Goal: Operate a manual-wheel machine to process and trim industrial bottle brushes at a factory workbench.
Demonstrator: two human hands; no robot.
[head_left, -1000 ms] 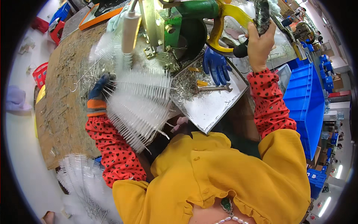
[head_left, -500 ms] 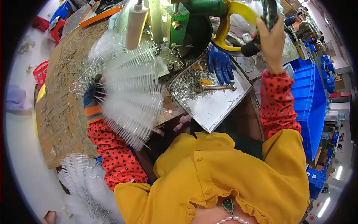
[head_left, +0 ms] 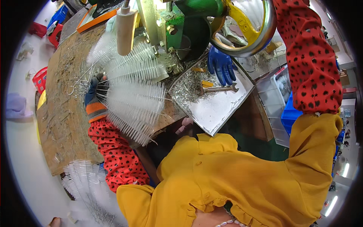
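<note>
My left hand (head_left: 93, 90), in a blue and orange glove, is closed round the bare wire ends of several white bristle brushes (head_left: 134, 98). They fan out to the right, just below the green hand press (head_left: 176, 30). More brushes and wire loops (head_left: 77, 87) lie on the bench beside the glove. My right arm, in a red patterned sleeve (head_left: 312, 64), reaches up past the top edge, so its hand is out of sight. Next to that arm is the press's yellow handwheel (head_left: 245, 28) with a shiny metal rim.
A white tray (head_left: 213, 117) holds wire clippings (head_left: 185, 89), a wrench (head_left: 221, 89) and a blue glove (head_left: 223, 66). A pale wooden handle (head_left: 126, 32) hangs by the press. More brushes (head_left: 85, 185) lie at lower left. A clear bin (head_left: 272, 102) stands at right.
My right hand has gone up out of view, and the handwheel has turned, its dark grip no longer visible. My left hand still holds the brushes, almost in place.
</note>
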